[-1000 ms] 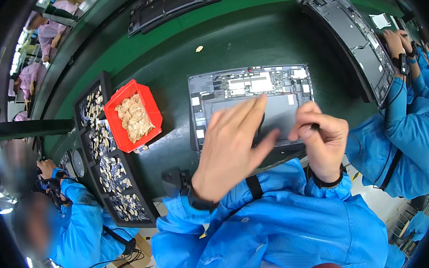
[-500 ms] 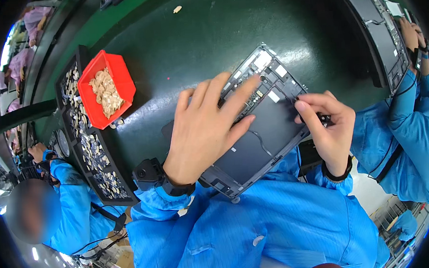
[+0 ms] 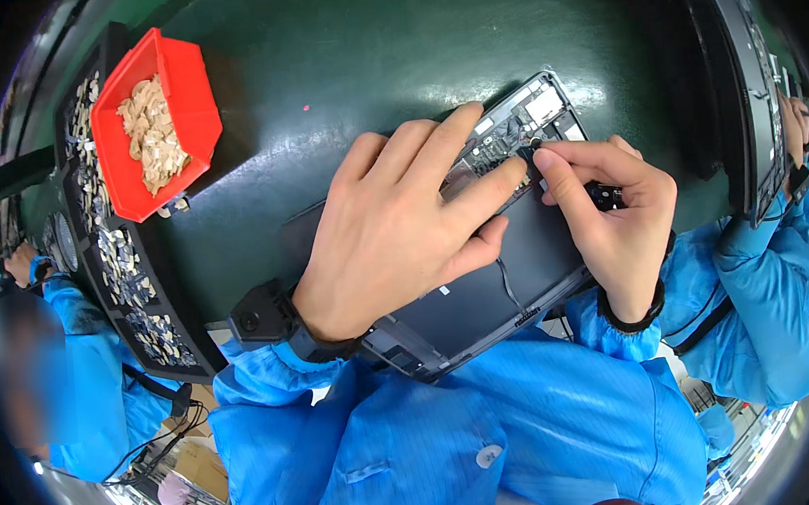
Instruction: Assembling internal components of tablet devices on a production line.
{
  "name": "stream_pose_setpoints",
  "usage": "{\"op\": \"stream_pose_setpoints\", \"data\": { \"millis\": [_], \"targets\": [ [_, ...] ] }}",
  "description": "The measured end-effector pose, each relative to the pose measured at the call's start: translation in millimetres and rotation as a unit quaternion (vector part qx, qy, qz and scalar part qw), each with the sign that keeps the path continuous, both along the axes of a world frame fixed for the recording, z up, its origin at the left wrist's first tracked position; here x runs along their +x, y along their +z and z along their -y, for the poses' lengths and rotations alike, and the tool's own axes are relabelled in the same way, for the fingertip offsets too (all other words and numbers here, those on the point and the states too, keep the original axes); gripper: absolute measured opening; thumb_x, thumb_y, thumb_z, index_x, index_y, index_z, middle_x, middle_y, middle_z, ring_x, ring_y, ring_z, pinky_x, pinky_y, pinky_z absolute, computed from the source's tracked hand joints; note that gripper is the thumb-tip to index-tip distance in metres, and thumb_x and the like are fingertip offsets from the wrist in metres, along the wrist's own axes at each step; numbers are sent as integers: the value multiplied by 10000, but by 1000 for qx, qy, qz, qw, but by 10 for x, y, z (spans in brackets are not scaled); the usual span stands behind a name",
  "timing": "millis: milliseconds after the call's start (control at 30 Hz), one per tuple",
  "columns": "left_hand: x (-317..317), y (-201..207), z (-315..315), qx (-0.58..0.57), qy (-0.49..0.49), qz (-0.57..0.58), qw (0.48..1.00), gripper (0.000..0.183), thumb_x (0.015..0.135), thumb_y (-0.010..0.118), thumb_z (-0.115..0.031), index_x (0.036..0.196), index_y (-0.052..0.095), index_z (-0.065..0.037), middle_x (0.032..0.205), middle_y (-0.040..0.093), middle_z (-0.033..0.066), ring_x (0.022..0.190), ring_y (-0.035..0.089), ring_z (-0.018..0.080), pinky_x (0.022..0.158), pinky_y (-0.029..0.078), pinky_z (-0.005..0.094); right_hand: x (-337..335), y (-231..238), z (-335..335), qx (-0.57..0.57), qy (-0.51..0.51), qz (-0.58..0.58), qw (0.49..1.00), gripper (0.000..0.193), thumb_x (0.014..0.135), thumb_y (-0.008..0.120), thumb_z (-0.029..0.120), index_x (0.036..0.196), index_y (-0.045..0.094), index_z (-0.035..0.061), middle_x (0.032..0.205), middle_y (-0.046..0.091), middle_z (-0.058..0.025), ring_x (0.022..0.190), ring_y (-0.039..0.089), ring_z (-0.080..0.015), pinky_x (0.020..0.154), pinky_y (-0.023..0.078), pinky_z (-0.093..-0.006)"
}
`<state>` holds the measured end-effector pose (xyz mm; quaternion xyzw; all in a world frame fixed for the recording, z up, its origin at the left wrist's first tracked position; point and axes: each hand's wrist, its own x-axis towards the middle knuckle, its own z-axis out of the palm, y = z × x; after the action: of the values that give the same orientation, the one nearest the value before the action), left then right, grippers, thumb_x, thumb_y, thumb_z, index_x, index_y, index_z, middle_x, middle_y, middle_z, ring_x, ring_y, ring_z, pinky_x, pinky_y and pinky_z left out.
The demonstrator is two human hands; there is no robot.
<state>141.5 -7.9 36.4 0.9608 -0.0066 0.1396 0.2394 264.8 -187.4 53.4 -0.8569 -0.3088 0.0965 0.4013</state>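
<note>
Spreads left hand (image 3: pixel 393 211) over laptop base (image 3: pixel 548 253), pinches black piece (image 3: pixel 526 156) with right hand (image 3: pixel 620 221); could scratch circuit board (image 3: pixel 488 154) by slipping.

From the head, a wide fisheye looks closely down onto the opened laptop (image 3: pixel 477 299).

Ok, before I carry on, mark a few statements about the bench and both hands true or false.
1. The left hand and right hand are both at the open laptop-like device. True.
2. The left hand is clenched in a fist. False: its fingers are spread.
3. The red bin is on the person's left. True.
4. The red bin is empty. False: it holds pale, flat pieces.
5. The right hand holds nothing. False: a small black item shows in its curled fingers.
</note>
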Motion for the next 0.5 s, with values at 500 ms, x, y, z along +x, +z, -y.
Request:
{"op": "stream_pose_setpoints", "data": {
  "millis": [500],
  "targets": [
    [-43,5,-5,16,11,14,1000,432,694,880,-310,1116,830,-235,1402,684,113,1006,684,251,770,504,347,5,3,-6,-13,8,-7,1000,85,839,860,63,921,842,68,686,752,-20,654,556,-113,725,394,-311]
  ]
}}
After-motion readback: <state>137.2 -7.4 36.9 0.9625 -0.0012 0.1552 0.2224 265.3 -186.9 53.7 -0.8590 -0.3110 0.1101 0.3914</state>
